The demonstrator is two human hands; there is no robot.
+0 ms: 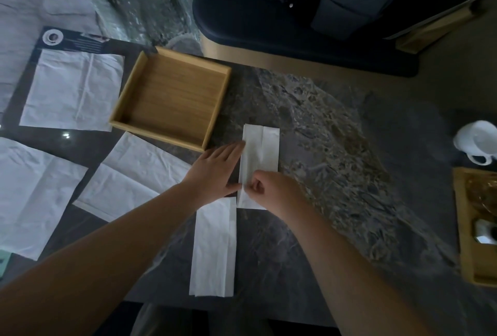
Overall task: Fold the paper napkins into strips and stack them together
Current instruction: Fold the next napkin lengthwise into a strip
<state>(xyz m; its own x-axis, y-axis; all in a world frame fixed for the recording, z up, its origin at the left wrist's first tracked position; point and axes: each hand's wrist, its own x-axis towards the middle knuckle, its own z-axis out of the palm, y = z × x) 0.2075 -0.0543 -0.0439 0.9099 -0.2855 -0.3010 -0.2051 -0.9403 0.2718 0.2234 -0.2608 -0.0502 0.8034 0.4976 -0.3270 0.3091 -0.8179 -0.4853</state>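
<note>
Pinching hand: the right hand (271, 190) has thumb and fingers nipped on the near end of the half-folded strip (259, 166), probably working the crease.
Flat hand: the left hand (215, 171) isn't gripping anything. Its fingers are straight, with the tips pressing the strip's left edge.
Strip in progress: it lies on the table (336, 147) right under both hands, long axis running away from the person.
Done one: the finished strip (213, 247) sits just nearer and a bit left, pointing the same way, its far end almost meeting the other's near end.
Next move, probably: slide one onto the other lengthwise, no turning needed. The left hand is closer to the finished strip.
Still flat: unfolded napkins (134, 174) off to the left.
Further out: wooden tray (172, 99), white cup (478, 142).
</note>
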